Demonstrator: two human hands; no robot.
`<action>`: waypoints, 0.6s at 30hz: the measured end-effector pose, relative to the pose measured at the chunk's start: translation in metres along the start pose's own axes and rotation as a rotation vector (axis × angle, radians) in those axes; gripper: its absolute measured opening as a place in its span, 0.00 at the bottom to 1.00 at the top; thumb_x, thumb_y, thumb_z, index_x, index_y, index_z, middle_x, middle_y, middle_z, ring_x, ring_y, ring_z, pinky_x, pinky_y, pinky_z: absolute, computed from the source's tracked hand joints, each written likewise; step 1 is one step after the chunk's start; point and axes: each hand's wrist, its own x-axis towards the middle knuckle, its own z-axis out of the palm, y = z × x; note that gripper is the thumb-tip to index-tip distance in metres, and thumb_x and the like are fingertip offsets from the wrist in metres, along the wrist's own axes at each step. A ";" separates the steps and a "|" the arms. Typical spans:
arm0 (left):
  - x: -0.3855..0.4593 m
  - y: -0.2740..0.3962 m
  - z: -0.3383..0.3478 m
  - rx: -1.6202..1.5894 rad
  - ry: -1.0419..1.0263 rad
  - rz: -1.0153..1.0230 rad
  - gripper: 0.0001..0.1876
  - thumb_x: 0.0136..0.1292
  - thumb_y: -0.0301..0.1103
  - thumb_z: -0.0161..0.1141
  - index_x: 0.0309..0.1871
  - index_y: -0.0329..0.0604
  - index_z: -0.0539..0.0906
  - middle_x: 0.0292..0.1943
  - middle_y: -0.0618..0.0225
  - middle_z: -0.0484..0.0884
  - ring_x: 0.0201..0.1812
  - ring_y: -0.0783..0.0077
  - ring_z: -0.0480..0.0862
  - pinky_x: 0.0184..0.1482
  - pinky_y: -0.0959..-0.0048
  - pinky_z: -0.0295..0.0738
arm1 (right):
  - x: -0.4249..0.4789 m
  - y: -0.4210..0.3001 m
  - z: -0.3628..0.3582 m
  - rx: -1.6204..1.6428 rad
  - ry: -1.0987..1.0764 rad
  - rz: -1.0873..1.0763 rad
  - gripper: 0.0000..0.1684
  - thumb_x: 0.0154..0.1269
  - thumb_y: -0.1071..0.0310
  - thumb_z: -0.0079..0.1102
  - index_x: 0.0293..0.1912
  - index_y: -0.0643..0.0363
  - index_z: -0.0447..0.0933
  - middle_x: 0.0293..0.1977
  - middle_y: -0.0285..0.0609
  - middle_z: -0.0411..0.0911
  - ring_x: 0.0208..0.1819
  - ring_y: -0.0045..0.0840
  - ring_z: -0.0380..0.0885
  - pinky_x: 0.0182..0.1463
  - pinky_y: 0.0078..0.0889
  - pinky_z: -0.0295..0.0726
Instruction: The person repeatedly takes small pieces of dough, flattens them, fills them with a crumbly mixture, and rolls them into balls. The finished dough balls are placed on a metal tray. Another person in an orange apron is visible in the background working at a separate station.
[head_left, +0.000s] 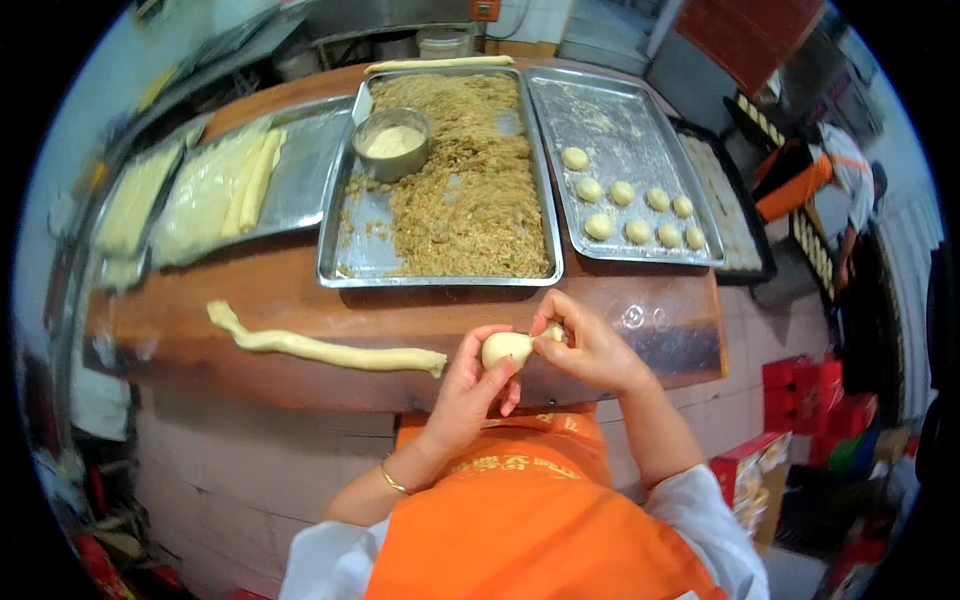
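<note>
My left hand (480, 375) cups a rounded ball of dough (506, 349) above the front edge of the wooden table. At the ball's right side the dough narrows to a neck, and my right hand (581, 341) pinches the gathered end there. Left of my hands a long dough rope (330, 352) lies on the wood, thicker and bent at its far end. Straight ahead is a metal tray of crumbly brown filling (472, 217), with a metal bowl of pale flour-like powder (391, 142) standing in it.
A floured metal tray (637, 135) holds several dough balls at the right, beside a dark-rimmed tray (720, 195). Dough sheets and strips (217, 187) rest on trays at the left. A person in an orange apron (806, 176) bends over at the far right. Red boxes (806, 394) stack on the floor.
</note>
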 end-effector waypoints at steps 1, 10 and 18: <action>0.000 -0.003 -0.002 -0.011 0.019 0.003 0.15 0.79 0.38 0.45 0.63 0.44 0.67 0.46 0.66 0.76 0.35 0.76 0.76 0.35 0.78 0.72 | 0.001 -0.003 0.001 -0.002 -0.005 -0.025 0.09 0.62 0.68 0.61 0.39 0.61 0.72 0.29 0.44 0.76 0.31 0.29 0.76 0.36 0.31 0.74; 0.005 -0.004 -0.003 0.008 0.071 0.075 0.19 0.80 0.44 0.43 0.62 0.39 0.66 0.44 0.64 0.77 0.38 0.75 0.77 0.39 0.76 0.74 | 0.007 -0.004 0.010 -0.064 -0.029 -0.222 0.08 0.58 0.72 0.59 0.37 0.61 0.71 0.29 0.51 0.78 0.33 0.45 0.81 0.36 0.40 0.77; -0.001 0.002 0.000 -0.189 -0.036 -0.012 0.22 0.80 0.47 0.38 0.66 0.42 0.62 0.47 0.60 0.77 0.40 0.68 0.79 0.42 0.69 0.77 | 0.002 0.000 0.010 -0.051 -0.015 -0.284 0.08 0.55 0.74 0.61 0.36 0.60 0.74 0.29 0.47 0.77 0.32 0.41 0.79 0.34 0.36 0.77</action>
